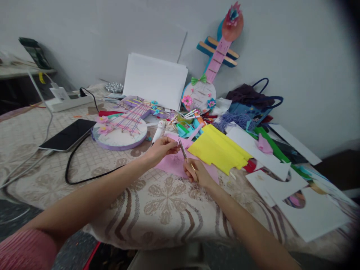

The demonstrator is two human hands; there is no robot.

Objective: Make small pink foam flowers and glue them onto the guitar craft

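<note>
In my right hand (198, 173) is a pair of scissors (182, 149) with gold handles, its blades pointing up and away from me. My left hand (163, 149) is pinched closed close to the blade tips; whatever its fingers hold is too small to make out. Below both hands a pink sheet (171, 166) with small scraps on it lies on the table. Yellow sheets (218, 148) lie just right of the scissors. A white glue gun (159, 132) stands right behind my left hand.
A round, purple-edged craft instrument (120, 131) with strings lies at the left. Farther left are a tablet (69, 135), a power strip (70, 103) and a black cable (92, 176). A decorated instrument (216, 63) leans on the wall. Cut white boards (312, 213) cover the right side.
</note>
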